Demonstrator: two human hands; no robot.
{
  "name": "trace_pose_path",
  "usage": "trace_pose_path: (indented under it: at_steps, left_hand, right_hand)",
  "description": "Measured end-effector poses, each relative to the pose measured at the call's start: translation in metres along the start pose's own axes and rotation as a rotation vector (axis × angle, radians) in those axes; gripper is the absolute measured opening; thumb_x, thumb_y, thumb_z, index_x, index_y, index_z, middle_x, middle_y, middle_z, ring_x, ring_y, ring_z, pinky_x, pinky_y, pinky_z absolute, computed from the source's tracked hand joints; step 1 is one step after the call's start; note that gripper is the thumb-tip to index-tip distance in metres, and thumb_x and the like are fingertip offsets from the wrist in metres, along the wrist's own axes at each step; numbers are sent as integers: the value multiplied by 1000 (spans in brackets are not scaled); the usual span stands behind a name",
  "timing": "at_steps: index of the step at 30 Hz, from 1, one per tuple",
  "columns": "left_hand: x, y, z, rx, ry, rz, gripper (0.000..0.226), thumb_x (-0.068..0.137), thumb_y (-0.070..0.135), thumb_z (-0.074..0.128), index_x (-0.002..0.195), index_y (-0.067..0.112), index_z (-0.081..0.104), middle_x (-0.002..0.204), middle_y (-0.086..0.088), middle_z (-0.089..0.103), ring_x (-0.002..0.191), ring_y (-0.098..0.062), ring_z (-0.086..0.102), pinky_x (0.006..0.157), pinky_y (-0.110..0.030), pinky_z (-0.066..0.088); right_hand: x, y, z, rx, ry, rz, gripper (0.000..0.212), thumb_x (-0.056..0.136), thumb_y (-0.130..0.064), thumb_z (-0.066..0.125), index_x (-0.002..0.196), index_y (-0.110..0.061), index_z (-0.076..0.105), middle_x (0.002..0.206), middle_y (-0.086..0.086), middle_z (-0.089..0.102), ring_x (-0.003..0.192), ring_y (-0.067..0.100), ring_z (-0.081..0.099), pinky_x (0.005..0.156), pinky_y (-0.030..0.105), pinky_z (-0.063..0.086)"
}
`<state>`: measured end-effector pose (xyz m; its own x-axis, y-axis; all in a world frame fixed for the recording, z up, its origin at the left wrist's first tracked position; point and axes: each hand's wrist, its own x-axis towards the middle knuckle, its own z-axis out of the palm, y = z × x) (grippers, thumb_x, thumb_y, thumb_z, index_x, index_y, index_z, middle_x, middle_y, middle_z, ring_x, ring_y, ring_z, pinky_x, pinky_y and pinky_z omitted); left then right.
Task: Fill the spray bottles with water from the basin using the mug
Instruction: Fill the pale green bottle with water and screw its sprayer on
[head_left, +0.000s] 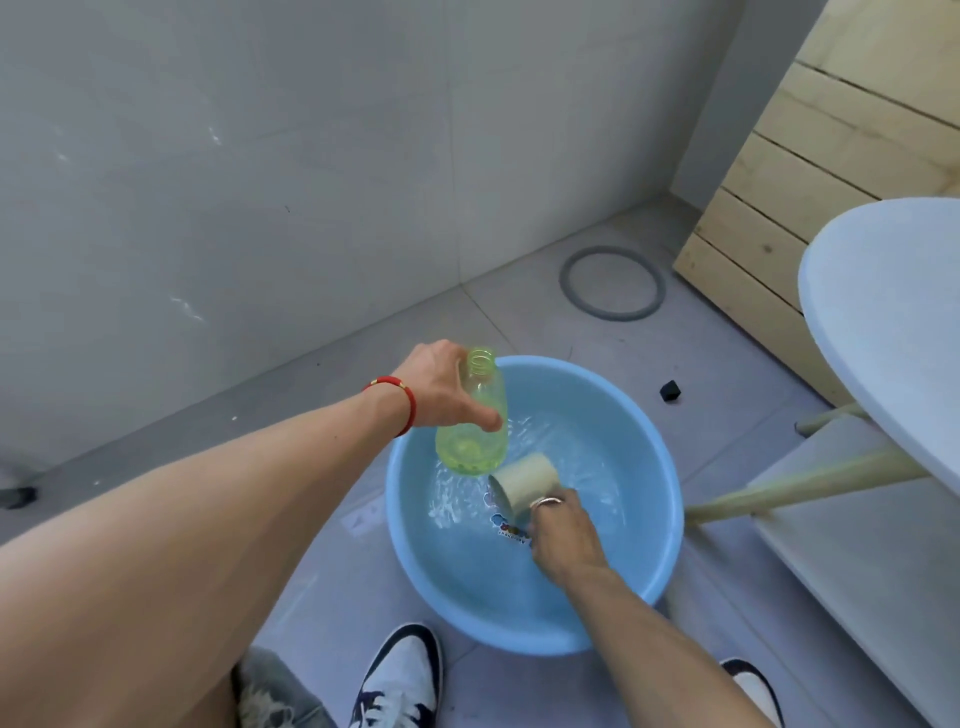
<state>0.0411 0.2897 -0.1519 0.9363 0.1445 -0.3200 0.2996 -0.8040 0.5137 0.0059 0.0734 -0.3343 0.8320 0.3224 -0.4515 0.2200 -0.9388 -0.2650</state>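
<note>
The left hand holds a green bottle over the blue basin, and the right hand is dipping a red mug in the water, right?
Not quite: the mug is cream, not red, as the head view shows. The rest is right: the left hand holds the green bottle over the blue basin, and the right hand dips the mug.

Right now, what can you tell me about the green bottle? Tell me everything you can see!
The green bottle is see-through yellow-green plastic with a ribbed, threaded neck. Its top is open, with no cap or sprayer on it. It looks nearly empty. The left hand grips it near its upper part, thumb across the front, holding it in the air over the far-left side of the blue basin. It stands roughly upright, leaning a little. Its bottom hangs just beside the beige mug; whether they touch cannot be told.
</note>
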Motion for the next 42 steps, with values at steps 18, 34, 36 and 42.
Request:
trace_pose_path:
  at_steps: [18,34,36,42]
  left_hand:
    - [-36,-6,-27,-74,24,170,34,66,40,91,82,20,68,75,5,66,70,-14,61,60,-28,46]
    - [-26,38,-15,16,100,245,49,52,60,82,71,19,62,70,-1,69,65,-21,63,62,-40,57]
    - [-25,40,-14,44,91,252,48,56,58,85,73,19,62,72,-2,69,64,-19,61,62,-38,55]
    - [-24,41,-11,66,68,253,46,59,54,87,71,19,60,67,1,64,63,-20,59,58,-33,51]
  right_hand:
    - [-54,0,-172,1112,73,-101,38,109,-21,48,85,-2,70,63,0,54,69,14,58,82,45,64]
    - [-113,-13,-301,605,519,-210,33,87,-24,63,60,-5,65,62,14,60,71,23,70,76,35,53]
    - [-116,-18,-301,548,594,-219,34,86,-25,63,59,-6,63,60,17,56,60,22,59,64,31,42]
    - [-113,-23,-300,325,760,-298,42,89,-32,59,69,5,59,62,22,44,57,17,34,52,34,34]
